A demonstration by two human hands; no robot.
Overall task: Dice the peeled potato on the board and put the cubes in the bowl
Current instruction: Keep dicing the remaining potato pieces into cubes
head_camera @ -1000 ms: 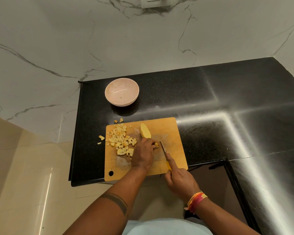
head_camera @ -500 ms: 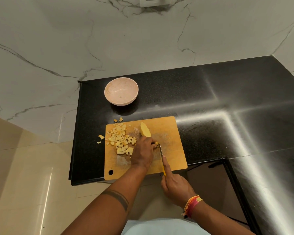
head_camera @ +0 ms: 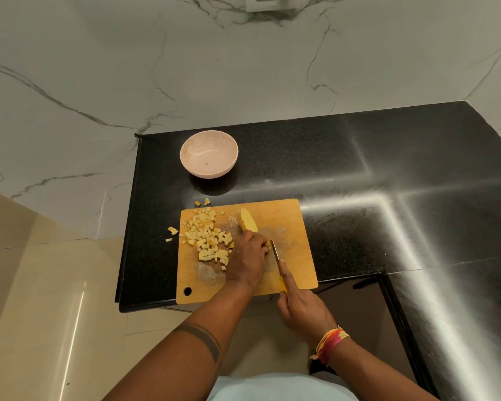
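Potato piece (head_camera: 268,243) lies on the wooden board (head_camera: 289,224), pinned under the curled fingers of the left hand (head_camera: 248,257); the right hand (head_camera: 301,309) grips a yellow-handled knife (head_camera: 275,253), blade beside it. Cubes (head_camera: 209,235) are heaped left; an uncut piece (head_camera: 248,219) and bowl (head_camera: 209,153) sit beyond on the black tabletop (head_camera: 359,157).

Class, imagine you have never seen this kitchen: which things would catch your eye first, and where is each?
The wooden cutting board at the black counter's near edge, with the pile of potato cubes on its left. At its middle, the left hand holds down a potato piece while the right hand works the knife. Behind stands the pink bowl, without cubes.
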